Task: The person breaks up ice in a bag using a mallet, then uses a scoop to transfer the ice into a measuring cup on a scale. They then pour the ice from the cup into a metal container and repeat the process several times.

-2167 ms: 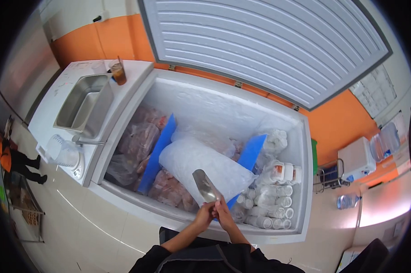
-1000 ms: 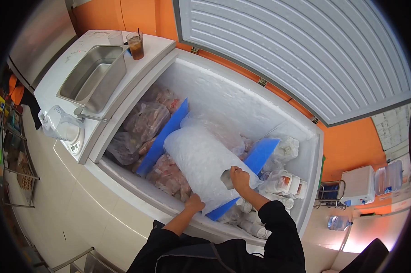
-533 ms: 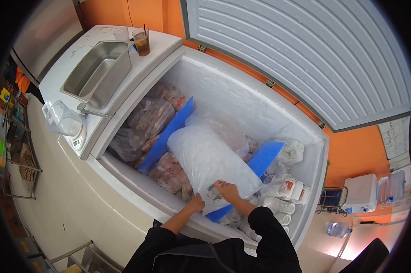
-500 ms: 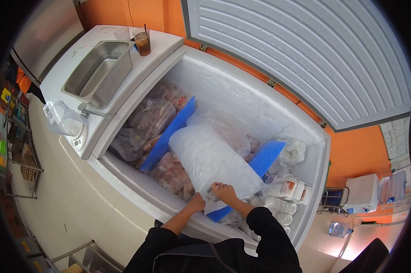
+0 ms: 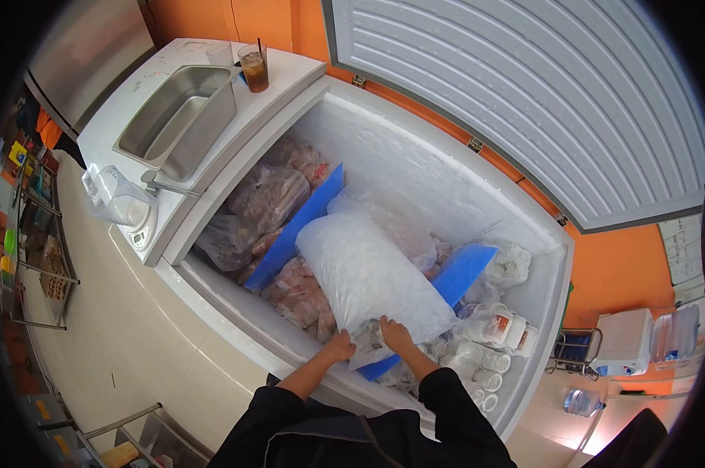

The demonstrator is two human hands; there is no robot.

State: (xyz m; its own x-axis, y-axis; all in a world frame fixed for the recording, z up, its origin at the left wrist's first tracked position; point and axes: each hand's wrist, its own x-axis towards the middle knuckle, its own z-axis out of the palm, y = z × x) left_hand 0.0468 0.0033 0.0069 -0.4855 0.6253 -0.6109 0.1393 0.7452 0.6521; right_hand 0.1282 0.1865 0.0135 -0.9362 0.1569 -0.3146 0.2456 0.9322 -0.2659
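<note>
A large clear plastic bag of ice lies inside the open chest freezer, on top of other bagged food. My left hand is closed on the near left edge of this bag. Close by on the right, my right hand pinches the bag's near edge too. Blue dividers stand left of the ice bag and, as a second blue divider, to its right. Bagged meat shows beside the left divider. White tubs and cups lie to the right of my right hand.
The ribbed freezer lid is raised at the back. On the left counter are a steel pan, a drink glass and a scale with a jug. A water bottle lies on the floor at right.
The view has shifted slightly, so the freezer sits a little further right. My right hand is slightly further from my left, and both still grip the bag.
</note>
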